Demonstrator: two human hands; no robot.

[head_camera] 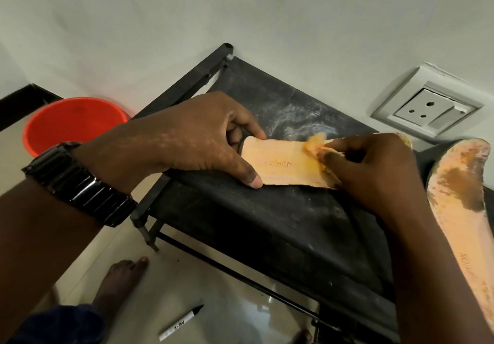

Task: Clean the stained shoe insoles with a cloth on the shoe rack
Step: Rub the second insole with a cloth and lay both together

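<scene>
Now, first insole (283, 164): peach-coloured and printed "FASHION". It lies flat on the top shelf of the shoe rack (267, 223), heel end to the left, with its other end hidden under the right hand.
Left hand (192, 140): its grip is clenched on the heel end of the first insole. The thumb presses the near edge and the fingers curl over the far edge.
Right hand (374, 172): its grip pinches a yellow cloth (316, 143) between thumb and fingertips. The cloth is bunched up and touches the upper face of the first insole.
Second insole (459, 210): the same peach colour, at the right end of the rack and apart from the first. A brown stain covers its broad far part and there is faint print near its narrow near end.
Rack surface: a black frame carries a dark sheet, with whitish smears on the part close to the wall.
Wristwatch (80, 183): black link band on the left wrist.
Bucket (74, 121): red, on the floor left of the rack.
Marker (181, 322): white-barrelled with a dark tip, lying on the pale floor tiles in front of the rack.
Bare foot (120, 282): on the tiles, near the rack's front left leg.
Wall socket (427, 108): white, on the wall above the right part of the rack.
</scene>
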